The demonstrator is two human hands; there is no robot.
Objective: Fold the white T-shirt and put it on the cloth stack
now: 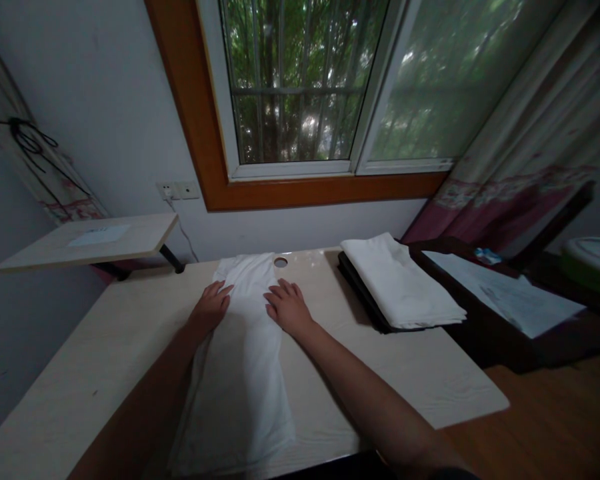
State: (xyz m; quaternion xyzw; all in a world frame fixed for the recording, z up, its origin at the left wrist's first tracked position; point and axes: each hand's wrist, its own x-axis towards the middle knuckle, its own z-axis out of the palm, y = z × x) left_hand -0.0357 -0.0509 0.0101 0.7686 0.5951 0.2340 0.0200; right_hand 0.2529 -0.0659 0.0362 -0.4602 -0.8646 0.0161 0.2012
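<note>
A white garment (250, 353), folded into a long strip, lies lengthwise on the desk in front of me; its exact kind does not show. On its left edge, toward the far end, rests my left hand (211, 308), fingers stretched over the cloth. Across from it my right hand (287, 307) lies on the right edge with its fingers spread. Both palms face down, and neither hand grips the fabric. To the right sits a folded stack, with white cloth (400, 283) on top and black cloth (357, 290) beneath.
The pale wooden desk (105, 340) stands against the wall below a window (300, 87). A small raised shelf (130, 247) with a paper (100, 235) is at its back left. Near the far edge is a round cable hole (281, 263). Papers (510, 293) lie on a dark surface at right.
</note>
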